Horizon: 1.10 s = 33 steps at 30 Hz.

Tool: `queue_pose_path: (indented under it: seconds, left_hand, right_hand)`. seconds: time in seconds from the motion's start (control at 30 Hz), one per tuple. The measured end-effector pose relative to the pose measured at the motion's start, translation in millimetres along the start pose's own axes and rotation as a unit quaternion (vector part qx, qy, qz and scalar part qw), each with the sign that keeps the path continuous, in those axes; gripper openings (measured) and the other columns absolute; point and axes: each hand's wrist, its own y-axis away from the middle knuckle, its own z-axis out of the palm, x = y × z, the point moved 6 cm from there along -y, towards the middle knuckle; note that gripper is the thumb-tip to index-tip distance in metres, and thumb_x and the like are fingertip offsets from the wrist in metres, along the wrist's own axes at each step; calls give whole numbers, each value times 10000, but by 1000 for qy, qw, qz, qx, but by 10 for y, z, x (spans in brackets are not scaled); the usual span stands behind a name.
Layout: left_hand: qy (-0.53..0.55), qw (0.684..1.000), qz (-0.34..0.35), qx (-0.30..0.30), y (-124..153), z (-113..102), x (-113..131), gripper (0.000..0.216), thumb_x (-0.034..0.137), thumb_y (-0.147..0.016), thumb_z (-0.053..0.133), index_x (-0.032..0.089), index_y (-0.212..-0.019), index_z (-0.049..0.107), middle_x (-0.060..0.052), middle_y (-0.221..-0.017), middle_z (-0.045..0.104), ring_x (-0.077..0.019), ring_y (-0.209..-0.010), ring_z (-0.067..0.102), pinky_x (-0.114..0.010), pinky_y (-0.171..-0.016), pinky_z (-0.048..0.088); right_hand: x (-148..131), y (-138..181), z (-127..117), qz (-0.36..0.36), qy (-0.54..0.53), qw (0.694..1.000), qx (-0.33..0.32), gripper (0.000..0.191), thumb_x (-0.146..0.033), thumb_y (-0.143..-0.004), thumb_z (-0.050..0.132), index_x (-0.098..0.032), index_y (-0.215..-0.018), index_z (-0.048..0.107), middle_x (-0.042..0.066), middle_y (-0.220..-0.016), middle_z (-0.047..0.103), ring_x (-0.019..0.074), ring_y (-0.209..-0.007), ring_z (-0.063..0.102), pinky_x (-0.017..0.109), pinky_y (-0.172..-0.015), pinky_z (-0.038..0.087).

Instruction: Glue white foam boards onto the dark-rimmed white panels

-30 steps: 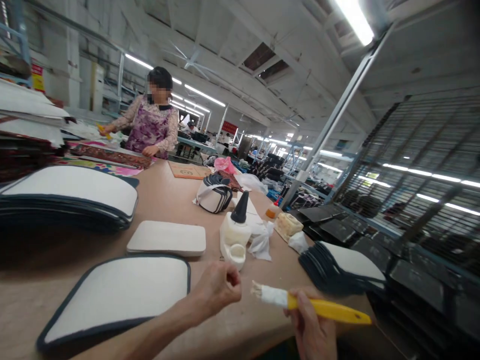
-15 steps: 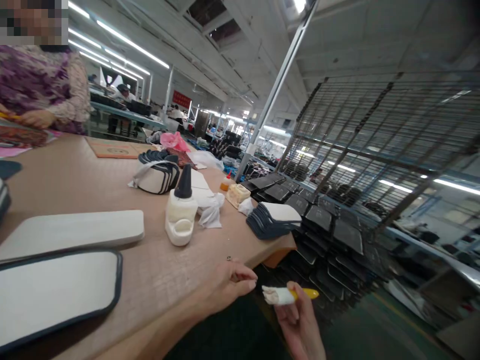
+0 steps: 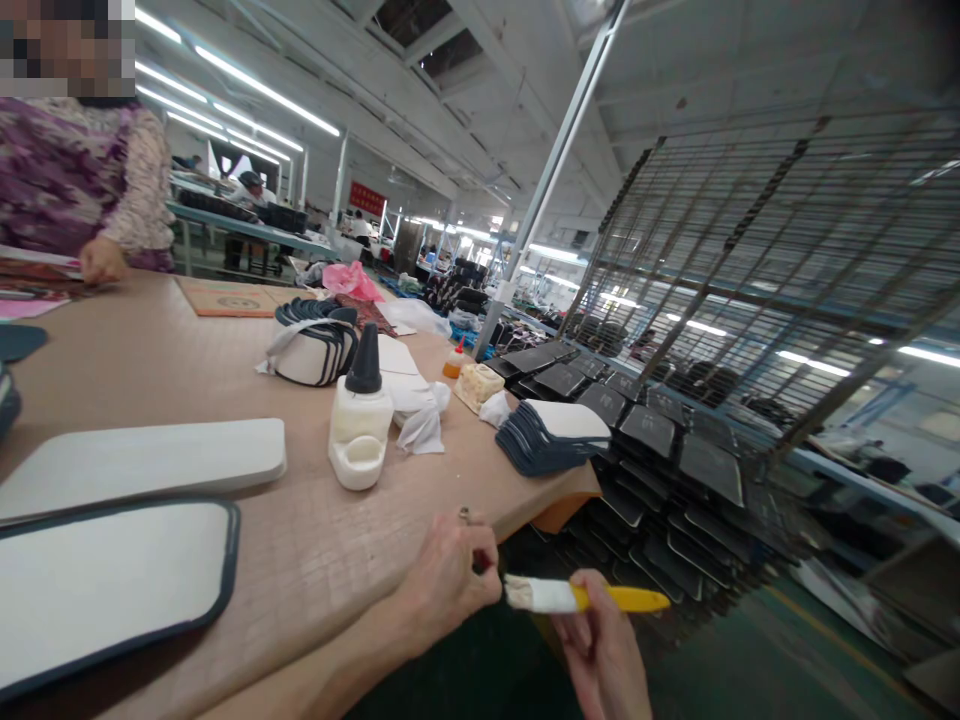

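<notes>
My right hand [image 3: 604, 640] grips a paintbrush [image 3: 630, 598] with a yellow handle, a white-wrapped neck and pale, stiff-looking bristles. The brush lies nearly level, bristles toward the left, just beyond the table's edge. Close to the bristle tips is my left hand [image 3: 454, 565], its thumb and fingertips pinched together; whatever may be between them is too small to make out. Behind my left hand stands a white squeeze bottle [image 3: 360, 430] with a black cone cap. White panels with dark edging [image 3: 112, 590] lie at the lower left.
On the brown table [image 3: 442, 500] are a stack of dark-edged pieces [image 3: 551, 437], a tied bundle [image 3: 315, 345], a small orange bottle [image 3: 454, 360] and a yellowish block [image 3: 478, 385]. A rack of black panels [image 3: 649, 430] stands at right. A co-worker [image 3: 90, 190] stands far left.
My left fingers have curled into a tighter pinch. The brush has shifted left toward them, and more of its yellow handle shows. The co-worker's hand has moved at the table.
</notes>
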Motion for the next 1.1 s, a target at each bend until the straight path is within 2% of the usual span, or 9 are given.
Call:
queue_pose_path:
  seconds: [0.13,0.27,0.37,0.43,0.53,0.63,0.8,0.97,1.1]
  left_hand:
    - [-14,999,-44,16,42,-113,-139,135,69,-597,450,173,-511,454,21,-568,474,-138,-599,455,-249,-579,305]
    - [33,997,-57,-42,191,-43,-87,198,170,-764,364,181,-583,445,39,-567,436,-125,-582,435,-233,-535,281]
    - [70,989,-80,-100,237,58,-51,302,258,-826,360,175,-552,456,43,-532,390,-119,-537,392,-236,-509,264]
    - [104,984,-83,-117,217,82,-29,119,194,-741,488,158,-671,577,35,-609,456,-121,-586,423,-224,-545,302]
    - [169,978,-92,-86,152,45,-27,405,61,-574,575,167,-961,634,5,-823,528,-147,-759,473,-223,-664,353]
    - [254,956,-107,-101,111,104,-51,214,235,-665,593,117,-821,681,-1,-694,536,-130,-655,457,-224,-582,337]
    - [319,931,-130,-121,86,240,-128,264,372,-630,607,115,-644,667,46,-483,453,-75,-463,342,-207,-436,244]
    - [291,943,-120,-112,98,225,-131,211,306,-635,585,116,-640,678,43,-471,479,-78,-451,381,-198,-432,278]
    - [129,985,-89,-71,108,183,-103,149,168,-626,540,123,-647,681,0,-592,601,-105,-528,488,-192,-473,334]
  right_hand:
    - [-188,-17,-247,-64,3,996,62,202,-406,-721,629,-211,-713,576,-97,-396,322,66,-415,306,213,-502,369]
    - [-208,53,-94,-69,-9,998,1,212,-432,-757,591,-224,-730,563,-86,-419,354,71,-439,334,220,-517,355]
    - [-197,117,27,-80,-4,997,-2,226,-455,-759,587,-231,-762,556,-88,-420,373,69,-449,348,217,-524,339]
    - [-195,139,57,-87,6,996,8,227,-453,-751,599,-232,-784,562,-88,-419,389,69,-459,369,211,-534,336]
    - [-211,149,62,-107,26,994,12,221,-440,-743,613,-224,-773,578,-84,-417,406,68,-461,384,207,-538,332]
    - [-211,145,67,-114,57,992,9,242,-452,-720,637,-215,-747,594,-76,-418,416,75,-461,396,220,-541,341]
    - [-203,139,102,-125,97,987,1,279,-484,-691,655,-209,-707,606,-62,-414,421,99,-476,439,235,-525,350]
    - [-184,105,73,-120,121,985,-2,289,-471,-648,694,-198,-687,608,-48,-487,490,74,-460,433,210,-473,328]
    - [-133,128,80,-130,137,982,20,297,-471,-669,675,-184,-691,599,-62,-428,446,60,-404,383,198,-412,248]
